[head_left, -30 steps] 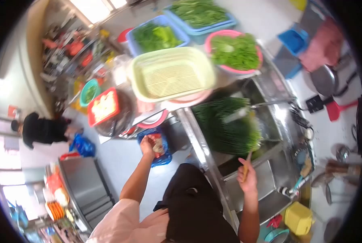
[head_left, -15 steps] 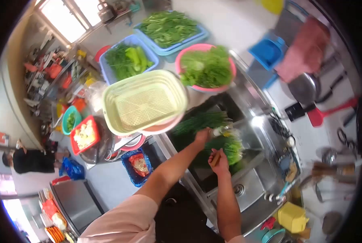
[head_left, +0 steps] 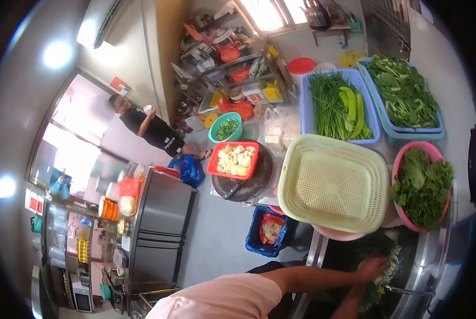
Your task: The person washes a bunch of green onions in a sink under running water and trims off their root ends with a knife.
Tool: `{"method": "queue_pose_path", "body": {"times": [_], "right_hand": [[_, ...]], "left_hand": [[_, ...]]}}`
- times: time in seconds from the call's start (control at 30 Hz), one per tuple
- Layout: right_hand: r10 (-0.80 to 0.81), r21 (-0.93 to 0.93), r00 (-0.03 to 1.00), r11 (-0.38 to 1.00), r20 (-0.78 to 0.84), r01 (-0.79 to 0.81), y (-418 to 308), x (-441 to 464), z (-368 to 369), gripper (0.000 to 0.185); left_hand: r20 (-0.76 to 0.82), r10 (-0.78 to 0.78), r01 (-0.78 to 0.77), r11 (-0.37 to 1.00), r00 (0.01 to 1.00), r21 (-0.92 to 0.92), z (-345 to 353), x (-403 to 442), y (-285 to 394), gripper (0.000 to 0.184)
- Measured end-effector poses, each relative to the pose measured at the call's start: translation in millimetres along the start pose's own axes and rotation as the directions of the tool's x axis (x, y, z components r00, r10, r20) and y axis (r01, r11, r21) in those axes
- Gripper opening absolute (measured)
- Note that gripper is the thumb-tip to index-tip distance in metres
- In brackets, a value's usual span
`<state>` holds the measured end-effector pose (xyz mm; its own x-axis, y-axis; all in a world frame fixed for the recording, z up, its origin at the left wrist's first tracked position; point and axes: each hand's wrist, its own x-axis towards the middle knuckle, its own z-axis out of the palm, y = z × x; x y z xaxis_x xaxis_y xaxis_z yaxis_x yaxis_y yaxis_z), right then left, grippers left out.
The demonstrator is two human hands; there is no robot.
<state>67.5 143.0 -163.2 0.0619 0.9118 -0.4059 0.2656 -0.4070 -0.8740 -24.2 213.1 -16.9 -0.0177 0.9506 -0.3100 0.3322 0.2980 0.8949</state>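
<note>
My left hand (head_left: pixel 373 268) is down in the dark sink basin, its fingers curled over a bunch of green onions (head_left: pixel 391 261) with pale root ends. Just below it, my right forearm (head_left: pixel 351 303) reaches into the same basin. The right hand's fingers are hidden beneath the left hand and in shadow, so what they hold does not show. More leafy green stalks (head_left: pixel 370 301) lie beside the hands. A curved metal faucet spout (head_left: pixel 408 291) extends over the basin close to them.
An empty pale-green colander (head_left: pixel 333 181) stands beside the sink. Around it are a pink basin of lettuce (head_left: pixel 421 186), a blue basket of chives and peppers (head_left: pixel 341 103), and a red basket (head_left: pixel 232 159). A lined bin (head_left: pixel 267 231) sits on the floor. Another person (head_left: pixel 152 127) stands further off.
My head has turned left, so the sink and hands now appear at the lower right. Both hands remain in the basin; the brown-handled item seen earlier in my right hand is out of sight.
</note>
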Motion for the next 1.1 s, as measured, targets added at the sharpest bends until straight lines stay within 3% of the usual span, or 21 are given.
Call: {"method": "queue_pose_path", "body": {"times": [0.13,0.23,0.3,0.37,0.43,0.53,0.6,0.7,0.77,0.83,0.87,0.93,1.0,1.03,1.1], "right_hand": [[-0.1,-0.214,0.995,0.972,0.017,0.101,-9.3,-18.6,-5.4,0.032],[-0.22,-0.287,0.974,0.931,0.048,0.225,-18.6,-37.2,-10.2,0.034],[-0.322,-0.304,0.944,0.894,0.072,0.328,-23.4,-52.8,-16.7,0.036],[-0.454,-0.264,0.883,0.843,0.116,0.468,-32.2,-66.8,-21.0,0.038],[-0.516,-0.222,0.836,0.807,0.185,0.547,-47.0,-84.4,-27.2,0.04],[-0.372,-0.2,0.872,0.873,0.319,0.445,-66.4,-110.0,-46.4,0.054],[-0.275,-0.108,0.945,0.949,0.177,0.296,-66.8,-133.3,-35.3,0.04],[-0.164,-0.239,0.985,0.956,0.054,0.172,-39.5,-137.2,-42.7,0.033],[-0.119,-0.405,0.993,0.908,0.008,0.112,-8.5,-116.5,-51.8,0.031],[-0.081,-0.552,0.997,0.832,-0.015,0.059,14.5,-102.7,-50.1,0.029],[-0.207,-0.448,0.965,0.887,-0.162,0.115,29.7,-107.6,-47.4,0.029],[-0.068,-0.437,0.983,0.899,-0.169,-0.013,-10.1,-145.8,-60.4,0.03],[0.043,-0.389,0.955,0.907,-0.293,-0.16,-50.0,-186.5,-62.6,0.031],[0.024,-0.401,0.949,0.903,-0.313,-0.155,-54.6,-199.2,-64.4,0.032],[0.007,-0.427,0.951,0.893,-0.308,-0.145,-55.1,-228.4,-76.2,0.041]], "left_hand": [[0.156,0.024,-0.024,1.0,0.987,-0.002,-23.5,-14.7,23.5,0.03],[0.17,0.004,-0.006,1.0,0.985,0.012,-18.7,-20.7,22.3,0.032],[-0.051,0.144,-0.147,0.987,0.988,-0.059,-23.2,-52.0,43.8,0.034],[-0.124,0.233,-0.249,0.959,0.965,-0.136,-24.0,-66.4,48.5,0.037],[0.02,0.239,-0.228,0.945,0.971,-0.235,-18.0,-62.2,28.9,0.038],[0.451,0.059,0.053,0.971,0.891,-0.232,-6.3,-47.1,11.6,0.041],[0.323,0.067,-0.025,0.991,0.944,-0.133,1.5,-69.6,16.3,0.036],[0.012,0.247,-0.242,0.958,0.969,-0.153,31.0,-104.6,13.3,0.034],[0.01,0.273,-0.257,0.917,0.962,-0.307,45.8,-95.8,-10.7,0.03],[0.274,0.215,-0.049,0.86,0.937,-0.507,53.0,-57.3,-40.2,0.024],[0.281,0.219,-0.134,0.946,0.934,-0.294,57.2,-41.6,-51.7,0.022],[0.303,0.209,-0.266,0.951,0.93,0.16,72.6,-27.6,-80.0,0.032],[0.361,0.306,-0.433,0.828,0.881,0.356,78.0,-21.4,-105.9,0.04],[0.393,0.343,-0.513,0.69,0.853,0.511,84.7,-19.4,-119.8,0.043],[0.486,0.171,-0.469,0.65,0.857,0.598,55.6,-34.8,-87.9,0.052]]}}
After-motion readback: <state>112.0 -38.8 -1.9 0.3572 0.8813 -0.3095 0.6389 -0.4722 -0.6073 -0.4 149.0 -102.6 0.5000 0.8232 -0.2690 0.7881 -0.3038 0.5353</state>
